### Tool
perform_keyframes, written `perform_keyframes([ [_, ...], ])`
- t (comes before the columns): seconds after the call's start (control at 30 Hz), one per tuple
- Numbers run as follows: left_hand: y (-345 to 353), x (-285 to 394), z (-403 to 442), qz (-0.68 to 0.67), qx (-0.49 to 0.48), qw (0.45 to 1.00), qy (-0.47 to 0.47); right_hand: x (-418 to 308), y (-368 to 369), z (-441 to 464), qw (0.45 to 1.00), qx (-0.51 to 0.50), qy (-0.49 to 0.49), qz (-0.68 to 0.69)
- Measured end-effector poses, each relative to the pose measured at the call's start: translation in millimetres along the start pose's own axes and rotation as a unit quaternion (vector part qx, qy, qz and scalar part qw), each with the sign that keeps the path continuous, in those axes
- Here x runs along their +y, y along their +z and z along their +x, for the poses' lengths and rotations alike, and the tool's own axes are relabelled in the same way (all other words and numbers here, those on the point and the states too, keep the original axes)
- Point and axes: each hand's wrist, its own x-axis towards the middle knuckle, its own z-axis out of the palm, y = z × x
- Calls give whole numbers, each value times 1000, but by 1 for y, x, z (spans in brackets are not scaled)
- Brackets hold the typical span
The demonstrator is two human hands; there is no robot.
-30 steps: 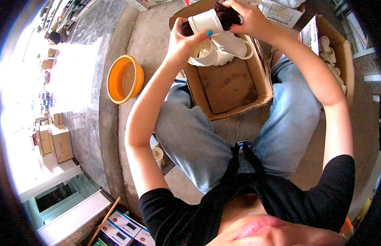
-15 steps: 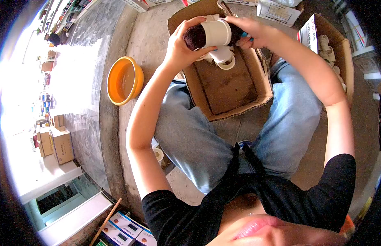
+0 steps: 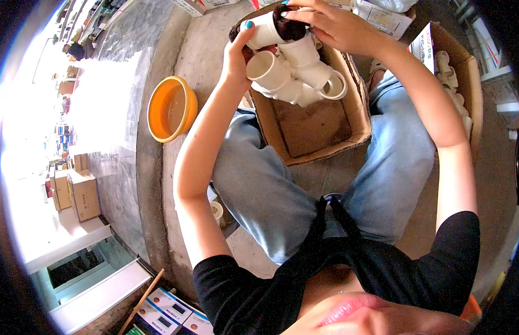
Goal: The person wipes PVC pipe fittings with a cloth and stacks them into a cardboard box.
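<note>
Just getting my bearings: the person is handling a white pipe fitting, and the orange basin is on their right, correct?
Not quite: the head view shows the orange basin on their left. They are indeed handling a white pipe fitting.

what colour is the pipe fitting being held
The pipe fitting is white, best seen in head view.

Free near end of carton [image 3: 315, 134], white fittings [image 3: 287, 88] blocking beyond, depth uncertain

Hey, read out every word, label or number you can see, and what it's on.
"PVC-U": white panel of the right-hand carton; characters beside it are blurred.
White boxes, bottom left: print too small to read.
Brown box, left: marking too blurred.
White carton, top: too small.
</note>
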Motion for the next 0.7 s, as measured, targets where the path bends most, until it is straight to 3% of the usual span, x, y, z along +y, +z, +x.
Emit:
perform_keyframes([
  [0.1, -6, -4, 3, 23, -29, 999, 11, 2, -1, -3, 999, -45, 8, 29],
  [0.2, -7, -6, 5, 20, -32, 999, -19, 3, -6, -1, 983, -10, -162, -87],
  [0.23, -6, -7, 5, 15, -30, 999, -35, 14, -3, 2, 969, -40, -222, -106],
  [0.33, -6, -4, 1, 15, -52, 996, -72, 5, 29, -7, 999, 33, -3, -15],
  [0.37, -7, -4, 1, 17, -62, 995, -76, 1, 25, -7, 984, -44, 126, 118],
  [0.47, -6, -2, -2, 14, -86, 993, -82, -8, 4, -4, 942, -89, 257, 198],
  [0.5, -6, -1, -3, 12, -92, 992, -84, 9, 20, -9, 994, 5, -103, -46],
  [0.6, -13, 3, -4, 26, -127, 985, -113, 17, 31, -22, 997, -43, -64, -11],
  [0.63, -16, 4, -3, 4, -123, 986, -114, 14, 34, -21, 996, 1, -82, 26],
  [0.7, -19, 5, -3, 50, -138, 986, -83, 3, 40, -23, 998, -8, -3, 57],
])
